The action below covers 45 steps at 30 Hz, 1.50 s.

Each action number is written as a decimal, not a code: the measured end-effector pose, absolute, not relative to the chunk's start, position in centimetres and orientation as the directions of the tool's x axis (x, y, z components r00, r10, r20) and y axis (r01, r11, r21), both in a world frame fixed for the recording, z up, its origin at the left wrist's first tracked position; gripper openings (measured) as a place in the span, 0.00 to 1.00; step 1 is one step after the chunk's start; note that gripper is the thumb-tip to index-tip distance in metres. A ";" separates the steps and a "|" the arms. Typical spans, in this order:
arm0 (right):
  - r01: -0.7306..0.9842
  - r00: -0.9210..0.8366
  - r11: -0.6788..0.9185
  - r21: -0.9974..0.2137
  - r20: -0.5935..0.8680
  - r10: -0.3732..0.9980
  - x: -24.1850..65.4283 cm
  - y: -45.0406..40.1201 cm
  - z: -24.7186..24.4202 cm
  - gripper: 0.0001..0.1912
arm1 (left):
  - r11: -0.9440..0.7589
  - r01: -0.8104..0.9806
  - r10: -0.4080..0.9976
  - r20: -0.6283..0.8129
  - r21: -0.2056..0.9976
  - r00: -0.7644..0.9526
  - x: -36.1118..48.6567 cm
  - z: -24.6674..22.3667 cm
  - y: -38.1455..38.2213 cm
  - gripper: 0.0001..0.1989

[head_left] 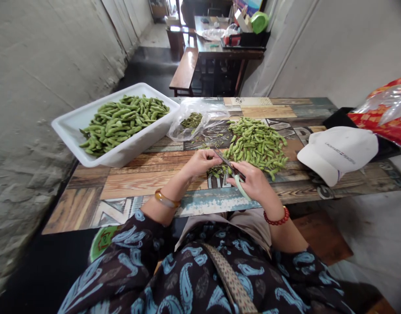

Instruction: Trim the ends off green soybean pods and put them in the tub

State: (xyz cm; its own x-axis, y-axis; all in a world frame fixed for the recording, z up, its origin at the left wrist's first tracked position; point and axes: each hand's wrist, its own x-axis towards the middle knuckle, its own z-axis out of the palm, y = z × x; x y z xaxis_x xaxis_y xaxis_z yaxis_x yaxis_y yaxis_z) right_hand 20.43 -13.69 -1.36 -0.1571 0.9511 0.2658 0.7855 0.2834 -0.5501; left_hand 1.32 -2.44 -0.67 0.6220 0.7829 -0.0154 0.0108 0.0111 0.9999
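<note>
My right hand [253, 179] is closed around a pair of scissors [242, 188] with pale green handles. The dark blades point up and left, toward my left hand [202, 163]. Its fingertips are pinched together beside the blade tips, on what looks like a green soybean pod, mostly hidden. Just beyond the scissors, a loose pile of green soybean pods [257, 143] lies on the table. Small green trimmings [216, 171] are scattered beneath my hands. More pods [125, 120] fill a white plastic tub [135, 152] at the left.
Behind my left hand, a clear plastic bag [179, 131] holds green scraps [192, 120]. A white cap [339, 150] and a red plastic package [383, 111] occupy the right end of the patterned wooden table [135, 185]. Another table [213, 54] and a bench [185, 69] stand farther back.
</note>
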 end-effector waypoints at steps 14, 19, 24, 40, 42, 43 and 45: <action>0.785 0.048 0.191 -0.590 0.366 0.929 20.5 -14.1 -1.5 0.21 | 0.363 -0.282 0.795 -0.138 0.888 0.591 1.4 -0.1 -2.4 0.17; 0.777 0.015 0.193 -0.599 0.323 0.946 19.9 -14.5 -1.5 0.27 | 0.392 -0.292 0.794 -0.161 0.872 0.587 1.3 -0.4 -2.3 0.18; 0.791 -0.012 0.208 -0.576 0.324 0.946 19.4 -14.3 -1.4 0.27 | 0.383 -0.271 0.770 -0.143 0.883 0.621 1.6 -0.9 -2.5 0.18; 0.779 -0.070 0.270 -0.566 0.350 0.934 19.1 -14.1 -1.0 0.25 | 0.088 -0.132 0.737 0.024 0.987 0.676 1.7 -0.5 -3.2 0.17; 0.778 -0.078 0.273 -0.566 0.344 0.936 19.3 -14.1 -1.2 0.25 | 0.081 -0.122 0.736 0.023 0.989 0.677 1.7 -0.5 -3.1 0.17; 0.777 -0.083 0.274 -0.566 0.340 0.937 19.4 -14.1 -1.3 0.25 | 0.087 -0.122 0.734 0.019 0.989 0.679 1.7 -0.5 -3.1 0.17; 0.771 -0.088 0.278 -0.572 0.336 0.938 19.6 -14.1 -1.6 0.25 | 0.109 -0.123 0.728 0.005 0.986 0.686 1.7 -0.5 -3.0 0.17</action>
